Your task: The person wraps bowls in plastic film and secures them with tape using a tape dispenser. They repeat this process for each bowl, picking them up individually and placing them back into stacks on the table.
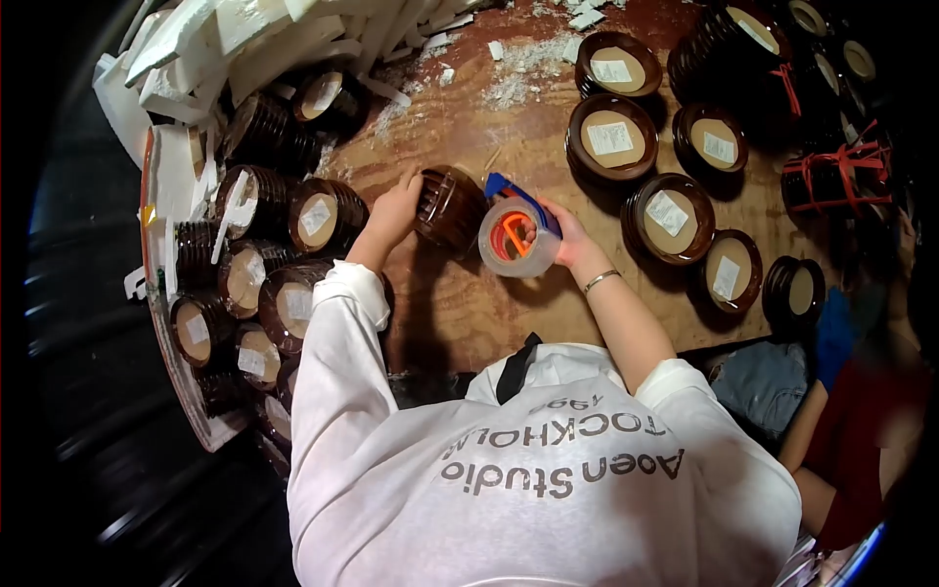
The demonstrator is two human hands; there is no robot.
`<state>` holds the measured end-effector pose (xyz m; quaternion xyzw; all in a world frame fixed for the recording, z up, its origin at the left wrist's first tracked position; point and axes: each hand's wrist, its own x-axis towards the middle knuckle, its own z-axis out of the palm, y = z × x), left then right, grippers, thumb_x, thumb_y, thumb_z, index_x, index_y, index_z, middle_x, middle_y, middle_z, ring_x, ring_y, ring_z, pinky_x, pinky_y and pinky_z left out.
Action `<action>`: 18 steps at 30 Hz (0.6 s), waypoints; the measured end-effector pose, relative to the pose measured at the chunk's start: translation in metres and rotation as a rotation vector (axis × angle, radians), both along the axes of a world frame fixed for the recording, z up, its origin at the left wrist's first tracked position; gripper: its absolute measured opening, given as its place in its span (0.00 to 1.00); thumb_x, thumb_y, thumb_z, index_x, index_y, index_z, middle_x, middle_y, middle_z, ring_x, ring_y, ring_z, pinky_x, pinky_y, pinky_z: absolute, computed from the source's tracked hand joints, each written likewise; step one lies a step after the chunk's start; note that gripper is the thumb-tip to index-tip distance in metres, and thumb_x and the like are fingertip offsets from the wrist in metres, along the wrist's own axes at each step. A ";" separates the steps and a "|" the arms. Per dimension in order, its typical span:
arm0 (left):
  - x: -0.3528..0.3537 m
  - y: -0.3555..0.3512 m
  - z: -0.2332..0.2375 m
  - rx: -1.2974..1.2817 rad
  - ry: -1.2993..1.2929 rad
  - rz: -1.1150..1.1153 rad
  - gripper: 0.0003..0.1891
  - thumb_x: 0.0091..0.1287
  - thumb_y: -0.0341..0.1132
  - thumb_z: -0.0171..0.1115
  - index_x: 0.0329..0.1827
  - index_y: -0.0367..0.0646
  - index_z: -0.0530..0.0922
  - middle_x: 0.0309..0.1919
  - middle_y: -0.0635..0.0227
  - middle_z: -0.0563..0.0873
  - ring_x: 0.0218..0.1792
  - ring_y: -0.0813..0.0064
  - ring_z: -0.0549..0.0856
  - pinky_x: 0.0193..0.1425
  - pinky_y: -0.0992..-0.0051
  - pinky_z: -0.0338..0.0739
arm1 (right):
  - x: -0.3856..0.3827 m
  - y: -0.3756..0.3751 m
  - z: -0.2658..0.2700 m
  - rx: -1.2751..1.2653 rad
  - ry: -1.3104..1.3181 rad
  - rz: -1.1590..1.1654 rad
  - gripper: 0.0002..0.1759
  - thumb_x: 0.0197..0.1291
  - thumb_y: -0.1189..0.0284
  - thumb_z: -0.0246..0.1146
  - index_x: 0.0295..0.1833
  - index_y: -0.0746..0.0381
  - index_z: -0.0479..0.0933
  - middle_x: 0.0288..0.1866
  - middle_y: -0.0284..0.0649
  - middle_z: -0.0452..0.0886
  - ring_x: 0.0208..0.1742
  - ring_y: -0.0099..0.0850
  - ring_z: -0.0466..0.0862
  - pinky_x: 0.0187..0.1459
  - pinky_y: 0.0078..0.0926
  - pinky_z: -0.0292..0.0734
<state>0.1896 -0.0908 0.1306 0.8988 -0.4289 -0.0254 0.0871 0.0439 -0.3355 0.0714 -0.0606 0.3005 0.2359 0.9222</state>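
Observation:
In the middle of the wooden table, my left hand (394, 213) grips the near-left side of a stack of glossy brown dishes (452, 217), which is tipped on its side. My right hand (575, 240) is wrapped around a tape dispenser (511, 190) with a blue body and an orange-red hub. On it sits a wide roll of clear tape (487, 256), just right of the dishes. The dispenser's blue end points toward the stack, close beside it. Part of my right hand's fingers shows through the hub.
More dish stacks with cardboard discs and white labels stand left (315, 217) and right (668, 215). One stack at far right is tied with red string (849, 179). White foam pieces (210, 49) pile at back left. Another person's red garment (861, 460) shows at lower right.

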 end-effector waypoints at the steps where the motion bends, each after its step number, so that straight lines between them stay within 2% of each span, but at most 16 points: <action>1: 0.005 0.000 0.002 -0.003 -0.001 -0.008 0.23 0.51 0.26 0.51 0.53 0.40 0.64 0.44 0.53 0.73 0.36 0.53 0.78 0.38 0.63 0.74 | 0.000 -0.001 -0.002 -0.003 -0.001 -0.008 0.18 0.58 0.59 0.51 0.40 0.65 0.72 0.25 0.43 0.76 0.23 0.33 0.76 0.29 0.30 0.74; 3: 0.004 0.004 0.005 0.099 0.112 -0.020 0.33 0.51 0.25 0.51 0.63 0.48 0.55 0.46 0.51 0.73 0.36 0.50 0.78 0.38 0.62 0.73 | -0.007 0.000 -0.008 0.009 -0.042 0.014 0.19 0.58 0.59 0.51 0.40 0.65 0.72 0.24 0.44 0.76 0.23 0.33 0.76 0.29 0.29 0.74; 4: 0.004 0.005 0.003 0.100 0.115 -0.020 0.33 0.51 0.25 0.51 0.63 0.48 0.55 0.46 0.51 0.73 0.36 0.50 0.78 0.38 0.62 0.73 | -0.006 0.001 -0.011 0.009 -0.039 0.015 0.19 0.58 0.59 0.51 0.40 0.65 0.72 0.24 0.44 0.76 0.23 0.33 0.76 0.29 0.29 0.74; 6: 0.009 0.007 0.000 0.159 0.115 0.036 0.38 0.51 0.26 0.51 0.67 0.57 0.49 0.41 0.50 0.75 0.32 0.50 0.78 0.37 0.62 0.74 | 0.002 0.003 -0.013 0.040 -0.016 -0.058 0.18 0.58 0.59 0.52 0.40 0.65 0.72 0.25 0.44 0.76 0.23 0.33 0.75 0.28 0.28 0.74; 8: 0.015 0.005 -0.004 0.184 0.100 0.055 0.39 0.50 0.28 0.55 0.67 0.57 0.49 0.40 0.50 0.75 0.31 0.50 0.78 0.35 0.62 0.73 | 0.011 0.004 -0.014 0.012 -0.029 -0.068 0.18 0.58 0.59 0.52 0.40 0.65 0.72 0.25 0.44 0.76 0.23 0.33 0.76 0.28 0.28 0.74; 11: 0.019 -0.001 0.004 0.242 0.125 0.070 0.40 0.49 0.31 0.58 0.67 0.53 0.48 0.37 0.50 0.77 0.30 0.51 0.78 0.34 0.62 0.73 | 0.008 0.002 -0.017 -0.012 -0.026 -0.073 0.18 0.58 0.59 0.52 0.40 0.66 0.72 0.25 0.44 0.76 0.23 0.33 0.76 0.28 0.28 0.74; 13: 0.027 0.000 -0.006 0.273 0.202 0.202 0.40 0.49 0.33 0.60 0.66 0.48 0.49 0.33 0.49 0.79 0.32 0.52 0.79 0.35 0.61 0.73 | -0.007 -0.002 -0.015 -0.010 -0.011 -0.081 0.19 0.58 0.59 0.52 0.40 0.66 0.72 0.24 0.44 0.76 0.23 0.34 0.76 0.28 0.29 0.74; 14: 0.030 -0.001 -0.010 0.265 0.198 0.198 0.40 0.49 0.33 0.60 0.66 0.48 0.49 0.33 0.49 0.79 0.32 0.52 0.79 0.35 0.61 0.73 | -0.020 -0.005 -0.012 0.003 -0.001 -0.056 0.19 0.58 0.59 0.52 0.40 0.66 0.72 0.25 0.44 0.76 0.23 0.34 0.76 0.28 0.30 0.74; 16: 0.027 0.004 -0.019 0.209 0.208 0.359 0.33 0.51 0.36 0.59 0.61 0.40 0.57 0.30 0.48 0.80 0.33 0.51 0.79 0.37 0.61 0.73 | -0.043 -0.003 -0.003 0.017 0.021 -0.030 0.19 0.58 0.59 0.52 0.41 0.66 0.72 0.25 0.44 0.76 0.23 0.34 0.76 0.28 0.31 0.74; 17: 0.027 0.008 -0.029 0.135 0.230 0.417 0.27 0.53 0.40 0.58 0.52 0.32 0.64 0.30 0.45 0.79 0.35 0.50 0.79 0.39 0.61 0.73 | -0.054 0.002 0.002 0.032 0.037 -0.018 0.20 0.57 0.57 0.52 0.40 0.66 0.72 0.25 0.43 0.76 0.22 0.32 0.75 0.28 0.32 0.73; 18: 0.020 0.008 -0.030 0.137 0.237 0.418 0.27 0.53 0.40 0.58 0.52 0.32 0.64 0.30 0.45 0.79 0.35 0.50 0.79 0.39 0.61 0.73 | -0.062 0.008 0.009 0.047 0.050 -0.003 0.21 0.57 0.56 0.52 0.40 0.65 0.72 0.26 0.43 0.76 0.22 0.31 0.75 0.27 0.33 0.73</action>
